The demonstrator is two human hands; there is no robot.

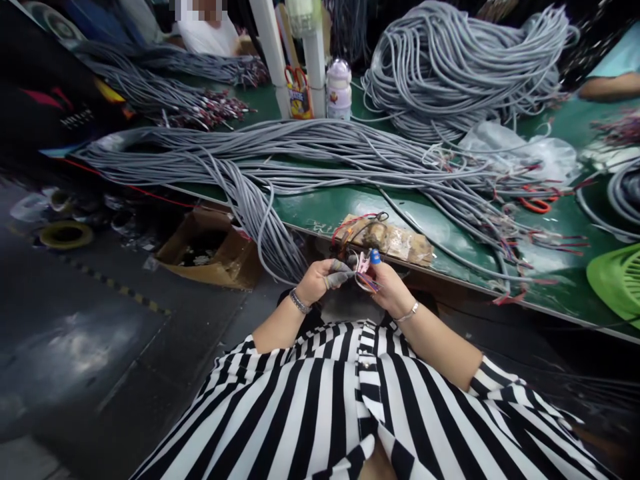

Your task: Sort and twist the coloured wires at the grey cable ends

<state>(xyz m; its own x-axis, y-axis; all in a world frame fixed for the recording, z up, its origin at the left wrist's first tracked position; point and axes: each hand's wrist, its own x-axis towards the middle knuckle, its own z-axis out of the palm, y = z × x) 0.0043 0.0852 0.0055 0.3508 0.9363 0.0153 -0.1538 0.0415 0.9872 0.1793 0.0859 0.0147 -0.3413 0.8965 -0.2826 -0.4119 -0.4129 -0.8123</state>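
My left hand is closed round the end of a grey cable, just below the front edge of the green table. My right hand pinches the thin coloured wires that fan out of that cable end; a blue cap covers one fingertip. Red and dark wires loop up from the hands onto a taped brown block on the table edge. Both wrists wear bracelets.
A long bundle of grey cables lies across the table and hangs off its left side. A big coil sits at the back right. A cardboard box stands on the floor. Other people sit behind and at the right. A green fan is at the right edge.
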